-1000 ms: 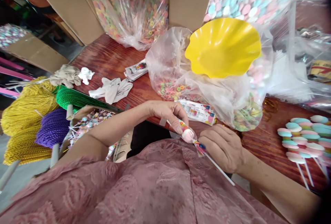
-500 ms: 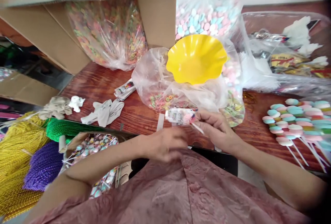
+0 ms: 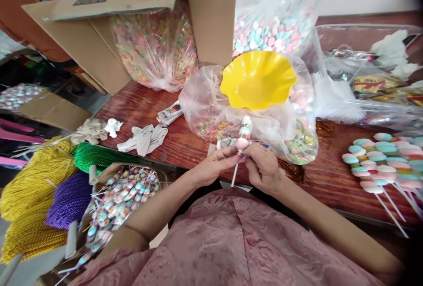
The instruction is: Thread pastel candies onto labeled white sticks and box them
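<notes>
1. Holding the candy stick [image 3: 242,145] upright with both hands, I keep it over the near edge of the counter [image 3: 330,180], in front of the yellow bowl [image 3: 257,79].
2. My left hand [image 3: 211,167] is pinched shut on the stick just under the candy, fingers from the left.
3. My right hand [image 3: 264,167] is clamped on the same spot from the right, touching the left fingertips.
4. Its long axis runs near vertical: candy on top, bare white end pointing down toward me, between both grips, neither hand nearer.
5. Finished sticks [image 3: 380,167] lie toward the counter's right edge.
</notes>
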The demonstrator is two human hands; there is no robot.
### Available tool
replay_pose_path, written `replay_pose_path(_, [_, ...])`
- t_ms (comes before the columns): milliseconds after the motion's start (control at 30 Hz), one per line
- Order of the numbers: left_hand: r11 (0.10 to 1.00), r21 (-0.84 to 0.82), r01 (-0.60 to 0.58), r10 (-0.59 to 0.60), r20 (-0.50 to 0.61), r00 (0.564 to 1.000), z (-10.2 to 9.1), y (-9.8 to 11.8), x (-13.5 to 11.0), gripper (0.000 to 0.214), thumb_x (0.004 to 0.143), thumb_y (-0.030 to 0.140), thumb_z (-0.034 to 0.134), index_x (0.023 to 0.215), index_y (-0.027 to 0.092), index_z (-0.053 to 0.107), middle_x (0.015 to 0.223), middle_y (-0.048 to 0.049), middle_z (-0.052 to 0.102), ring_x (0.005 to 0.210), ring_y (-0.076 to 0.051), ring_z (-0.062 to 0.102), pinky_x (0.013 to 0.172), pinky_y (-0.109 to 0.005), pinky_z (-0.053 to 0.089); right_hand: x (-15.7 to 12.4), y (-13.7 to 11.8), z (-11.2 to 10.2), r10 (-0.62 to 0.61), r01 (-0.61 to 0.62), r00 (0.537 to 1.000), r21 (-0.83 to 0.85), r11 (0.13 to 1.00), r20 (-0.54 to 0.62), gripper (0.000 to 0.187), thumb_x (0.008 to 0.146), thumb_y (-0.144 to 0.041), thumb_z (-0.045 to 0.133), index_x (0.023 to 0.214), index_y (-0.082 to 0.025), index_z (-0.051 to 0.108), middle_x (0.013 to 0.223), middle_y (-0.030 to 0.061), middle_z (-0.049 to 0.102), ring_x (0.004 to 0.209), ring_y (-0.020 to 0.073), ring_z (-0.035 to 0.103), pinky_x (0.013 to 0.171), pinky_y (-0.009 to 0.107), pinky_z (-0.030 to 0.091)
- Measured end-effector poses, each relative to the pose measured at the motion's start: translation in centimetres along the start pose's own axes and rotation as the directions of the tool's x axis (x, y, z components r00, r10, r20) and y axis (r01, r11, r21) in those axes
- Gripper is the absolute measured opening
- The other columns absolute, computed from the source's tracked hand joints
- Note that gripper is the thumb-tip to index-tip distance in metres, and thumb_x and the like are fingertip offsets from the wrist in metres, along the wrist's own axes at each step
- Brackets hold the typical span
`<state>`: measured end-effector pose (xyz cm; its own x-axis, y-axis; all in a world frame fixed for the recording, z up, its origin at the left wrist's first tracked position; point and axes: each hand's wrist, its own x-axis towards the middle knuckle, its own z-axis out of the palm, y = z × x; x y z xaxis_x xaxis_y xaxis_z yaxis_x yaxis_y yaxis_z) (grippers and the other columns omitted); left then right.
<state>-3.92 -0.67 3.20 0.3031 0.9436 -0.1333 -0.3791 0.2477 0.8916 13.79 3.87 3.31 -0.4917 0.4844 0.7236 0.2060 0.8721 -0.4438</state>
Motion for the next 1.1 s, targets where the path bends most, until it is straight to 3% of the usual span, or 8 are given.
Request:
replay_pose_path(333, [0.997, -0.018, -0.07, 0.066, -0.181, 0.981, 1.2, 0.9, -0.3, 0.033, 0.065, 0.038, 0.087, 0.089, 0.017, 0.077, 0.093, -0.0036, 0.071, 0.088, -0.015, 0.062, 0.088, -0.028, 0.048, -1.3, -1.9, 1.1, 0.296, -0.295, 0.954, 0.268, 0.917, 0.036, 0.011, 0.089, -0.016, 0.051, 0.086, -0.021, 0.061, 0.075, 0.0014, 0.063, 0.069, 0.0153, 0.057, 0.067, 0.028, 0.047])
replay_pose_path(500, [0.943, 0.216, -0.254, 0.286, -0.132, 0.949, 0.8, 0.4, -0.4, 0.023, 0.077, 0.039, 0.078, 0.081, 0.017, 0.075, 0.083, -0.0022, 0.063, 0.082, -0.013, 0.057, 0.084, -0.027, 0.044, -2.2, -2.6, 2.9, 0.675, -0.672, 0.672, 0.634, 0.383, 0.306, 0.02, 0.081, -0.035, 0.062, 0.07, -0.02, 0.055, 0.06, -0.0027, 0.054, 0.053, 0.0125, 0.049, 0.053, 0.027, 0.045])
replay_pose_path(633, [0.869, 0.369, -0.33, 0.384, -0.082, 0.92, 0.4, 0.0, -1.7, 0.029, 0.083, 0.044, 0.069, 0.075, 0.016, 0.071, 0.077, -0.0027, 0.06, 0.077, -0.013, 0.054, 0.079, -0.028, 0.043, -2.7, -3.5, 3.6, 0.596, -0.776, 0.526, 0.629, 0.045, 0.607, 0.036, 0.078, -0.041, 0.067, 0.061, -0.022, 0.042, 0.05, -0.0053, 0.041, 0.043, 0.0092, 0.037, 0.041, 0.025, 0.037])
replay_pose_path(700, [0.873, 0.377, -0.31, 0.373, -0.104, 0.922, -0.3, -0.6, -3.0, 0.036, 0.084, 0.05, 0.066, 0.072, 0.016, 0.068, 0.077, -0.0032, 0.058, 0.075, -0.013, 0.053, 0.076, -0.028, 0.043, -2.8, -3.8, 4.1, 0.557, -0.804, 0.545, 0.578, 0.137, 0.626, 0.037, 0.082, -0.044, 0.065, 0.061, -0.021, 0.045, 0.051, -0.0035, 0.046, 0.043, 0.0105, 0.042, 0.042, 0.025, 0.038])
replay_pose_path(800, [0.936, 0.32, -0.148, 0.25, -0.306, 0.919, -2.5, -2.1, -6.5, 0.039, 0.082, 0.054, 0.066, 0.077, 0.016, 0.064, 0.073, -0.0007, 0.055, 0.063, -0.01, 0.048, 0.062, -0.024, 0.041, -2.8, -4.1, 4.9, 0.427, -0.701, 0.701, 0.442, 0.56, 0.572, 0.024, 0.088, -0.04, 0.061, 0.075, -0.019, 0.06, 0.063, 0.0001, 0.06, 0.054, 0.014, 0.056, 0.051, 0.027, 0.047])
replay_pose_path(900, [0.963, 0.27, 0.021, 0.154, -0.612, 0.776, -5.8, -3.8, -11.6, 0.035, 0.083, 0.055, 0.062, 0.084, 0.02, 0.061, 0.061, 0.0041, 0.047, 0.048, -0.008, 0.038, 0.048, -0.024, 0.033, -3.2, -3.6, 5.1, 0.157, -0.339, 0.85, 0.295, 0.893, 0.503, 0.013, 0.091, -0.031, 0.06, 0.093, -0.02, 0.066, 0.081, 0.0034, 0.07, 0.071, 0.0175, 0.066, 0.065, 0.031, 0.054])
replay_pose_path(967, [0.896, 0.425, 0.129, 0.261, -0.74, 0.619, -8.6, -4.3, -15.0, 0.037, 0.084, 0.058, 0.055, 0.084, 0.022, 0.062, 0.058, 0.0029, 0.047, 0.047, -0.01, 0.04, 0.047, -0.026, 0.034, -3.8, -2.8, 4.8, 0.045, -0.162, 0.89, 0.221, 0.962, 0.454, 0.01, 0.092, -0.025, 0.057, 0.095, -0.02, 0.065, 0.086, 0.004, 0.071, 0.076, 0.018, 0.068, 0.069, 0.031, 0.055])
replay_pose_path(1100, [0.738, 0.615, 0.278, 0.32, -0.681, 0.658, -14.1, -3.1, -19.0, 0.033, 0.081, 0.057, 0.059, 0.077, 0.025, 0.066, 0.058, -0.0024, 0.056, 0.059, -0.019, 0.056, 0.056, -0.034, 0.04, -4.7, -1.3, 3.5, 0.014, -0.09, 0.899, 0.154, 0.984, 0.437, 0.011, 0.094, -0.019, 0.053, 0.094, -0.02, 0.063, 0.085, 0.0028, 0.071, 0.076, 0.0162, 0.069, 0.069, 0.03, 0.057])
